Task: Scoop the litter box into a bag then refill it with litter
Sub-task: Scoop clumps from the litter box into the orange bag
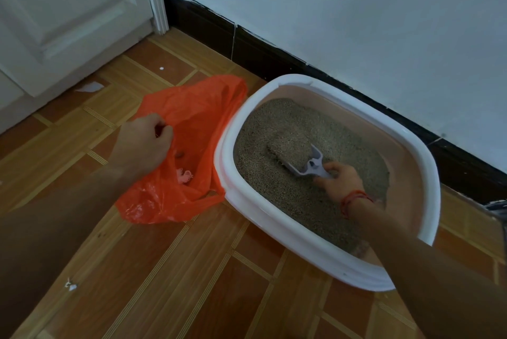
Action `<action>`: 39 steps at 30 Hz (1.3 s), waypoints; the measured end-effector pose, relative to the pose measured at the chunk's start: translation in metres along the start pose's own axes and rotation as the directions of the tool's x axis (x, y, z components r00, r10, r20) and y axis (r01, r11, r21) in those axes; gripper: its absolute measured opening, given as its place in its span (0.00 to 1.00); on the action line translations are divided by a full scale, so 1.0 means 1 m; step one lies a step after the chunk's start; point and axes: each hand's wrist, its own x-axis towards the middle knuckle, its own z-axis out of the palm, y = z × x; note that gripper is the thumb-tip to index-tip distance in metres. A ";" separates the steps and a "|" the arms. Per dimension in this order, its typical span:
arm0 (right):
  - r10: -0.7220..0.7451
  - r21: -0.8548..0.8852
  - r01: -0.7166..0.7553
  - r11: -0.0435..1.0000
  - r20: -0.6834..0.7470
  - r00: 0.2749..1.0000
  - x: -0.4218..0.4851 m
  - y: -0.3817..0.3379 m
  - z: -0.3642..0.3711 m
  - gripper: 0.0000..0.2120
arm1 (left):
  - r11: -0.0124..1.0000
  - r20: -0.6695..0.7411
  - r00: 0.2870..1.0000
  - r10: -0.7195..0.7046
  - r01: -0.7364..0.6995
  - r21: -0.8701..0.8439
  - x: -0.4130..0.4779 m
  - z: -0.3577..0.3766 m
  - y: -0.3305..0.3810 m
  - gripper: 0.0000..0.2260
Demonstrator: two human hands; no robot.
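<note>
A white litter box (pixel 277 218) with a pinkish inner wall stands on the floor by the wall, holding grey-brown litter (pixel 296 124). My right hand (pixel 340 182) grips the handle of a pale lilac scoop (pixel 310 166), whose blade is heaped with litter and lies low in the box. An orange plastic bag (pixel 192 119) lies on the floor just left of the box. My left hand (pixel 142 144) pinches the bag's near edge and holds its mouth open. A few small clumps and pale scraps show inside the bag.
A white door (pixel 60 17) and its frame stand at the back left. A dark baseboard (pixel 274 56) runs behind the box under a pale wall. The floor is orange-brown tile (pixel 192 270) with small white paper scraps (pixel 90 86) on it.
</note>
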 end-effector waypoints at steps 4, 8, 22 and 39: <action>-0.012 0.014 0.013 1.000 -0.053 0.999 -0.003 0.012 -0.024 0.19 | 1.000 0.027 1.000 0.005 -0.005 -0.013 -0.002 -0.001 0.002 0.07; -0.026 0.017 0.028 0.999 -0.109 0.994 -0.007 0.021 -0.038 0.16 | 1.000 0.044 0.999 0.024 -0.023 -0.021 -0.002 -0.002 0.005 0.08; -0.052 0.031 0.055 0.998 -0.088 0.995 -0.006 0.012 -0.044 0.17 | 0.999 0.004 0.999 0.041 -0.041 -0.019 -0.003 -0.008 0.009 0.07; -0.078 0.001 0.079 0.997 -0.075 0.994 -0.011 0.001 -0.040 0.17 | 0.999 0.014 0.999 0.038 -0.038 -0.018 -0.003 -0.007 0.006 0.07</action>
